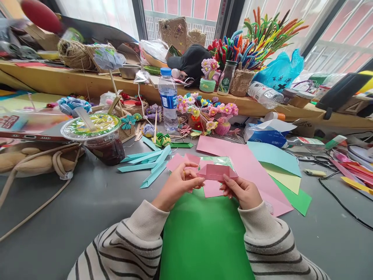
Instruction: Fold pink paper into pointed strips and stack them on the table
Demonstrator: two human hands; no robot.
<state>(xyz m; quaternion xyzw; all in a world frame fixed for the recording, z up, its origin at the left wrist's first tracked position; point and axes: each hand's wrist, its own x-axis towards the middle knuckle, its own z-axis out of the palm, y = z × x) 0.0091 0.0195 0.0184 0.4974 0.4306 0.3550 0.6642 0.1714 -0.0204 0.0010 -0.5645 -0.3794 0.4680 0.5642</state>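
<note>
A piece of folded pink paper, shaped like a shallow boat with a raised rim and pointed ends, is held up between my hands. My right hand pinches its right end, thumb in front. At the left end, the curved fingers and thumb of my left hand close around the tip, partly hiding it. Behind and below lie pink paper pieces and a clear packet. Under my wrists stretches a large green sheet.
Folded light-blue paper strips lie to the left, near a lidded drink cup. A large pink sheet and blue, yellow and green sheets spread rightward. A water bottle stands behind. Scissors and a black cable are at right.
</note>
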